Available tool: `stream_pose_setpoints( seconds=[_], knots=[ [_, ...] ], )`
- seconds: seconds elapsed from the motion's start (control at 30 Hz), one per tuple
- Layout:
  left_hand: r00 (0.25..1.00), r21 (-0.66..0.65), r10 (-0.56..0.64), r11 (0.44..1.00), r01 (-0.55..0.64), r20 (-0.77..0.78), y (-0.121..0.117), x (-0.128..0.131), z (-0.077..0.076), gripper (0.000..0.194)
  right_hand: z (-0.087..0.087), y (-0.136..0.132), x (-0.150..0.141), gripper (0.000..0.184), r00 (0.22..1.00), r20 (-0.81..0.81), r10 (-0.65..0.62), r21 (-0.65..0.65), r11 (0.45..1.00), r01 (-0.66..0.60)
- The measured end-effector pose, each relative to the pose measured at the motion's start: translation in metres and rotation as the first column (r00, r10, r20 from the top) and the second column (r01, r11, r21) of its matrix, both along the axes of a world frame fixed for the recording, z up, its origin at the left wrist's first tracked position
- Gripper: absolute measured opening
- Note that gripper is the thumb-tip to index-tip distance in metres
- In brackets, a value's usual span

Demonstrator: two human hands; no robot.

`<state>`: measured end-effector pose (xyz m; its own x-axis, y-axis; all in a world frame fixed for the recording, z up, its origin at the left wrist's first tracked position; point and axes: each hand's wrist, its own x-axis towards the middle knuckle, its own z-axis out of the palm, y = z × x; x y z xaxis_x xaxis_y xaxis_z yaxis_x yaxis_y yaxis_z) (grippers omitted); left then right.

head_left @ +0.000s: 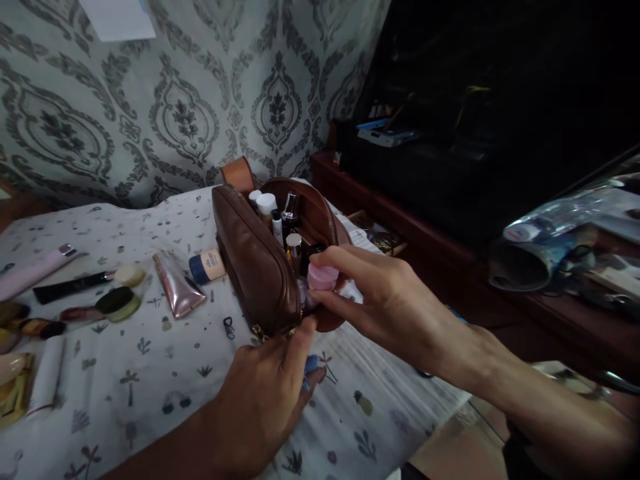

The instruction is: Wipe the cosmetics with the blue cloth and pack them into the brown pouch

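Observation:
A brown makeup bag [255, 267] lies unzipped, with bottles and tubes standing inside. Thumb and fingers of my right hand [385, 300] are closed on a small pink round jar [323, 277], just at the bag's opening. My left hand [265, 393] is at the near end of the bag, its thumb pressed to the zipped edge and its other fingers curled. Something blue [310, 372] shows between that thumb and the fingers; its kind is unclear. Inside the bag are a white-capped bottle [267, 203] and a bottle with a shiny cap [294, 248].
Left of the bag lie a navy-capped bottle [207, 265], a rose-coloured tube [177, 283], makeup brushes [117, 303] and a white tube [47, 373] on the patterned cloth [190, 373]. A dark screen [480, 100] stands at the right, with a clear plastic bottle [555, 210] nearby.

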<state>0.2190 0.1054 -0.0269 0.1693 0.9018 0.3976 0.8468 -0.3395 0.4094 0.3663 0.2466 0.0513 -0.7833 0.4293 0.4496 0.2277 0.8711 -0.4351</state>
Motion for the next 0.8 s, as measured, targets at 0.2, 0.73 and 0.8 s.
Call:
stream_pose_setpoints(
  seconds=[0.2,0.73,0.8],
  knots=[
    [1.0,-0.008,0.006,1.0,-0.007,-0.028,0.0,0.0,0.004,0.046,-0.006,-0.002,-0.002,0.01,0.996,0.092,-0.02,0.072,0.997,0.013],
    [0.842,0.028,0.164,0.984,-0.174,-0.514,-0.002,-0.009,0.02,0.051,-0.015,-0.007,0.0,0.026,0.967,0.125,-0.22,0.321,0.932,0.171],
    [0.76,0.043,0.202,0.974,-0.224,-0.618,-0.002,-0.012,0.028,0.059,-0.018,-0.007,0.003,0.026,0.969,0.098,-0.227,0.274,0.942,0.193]
  ],
)
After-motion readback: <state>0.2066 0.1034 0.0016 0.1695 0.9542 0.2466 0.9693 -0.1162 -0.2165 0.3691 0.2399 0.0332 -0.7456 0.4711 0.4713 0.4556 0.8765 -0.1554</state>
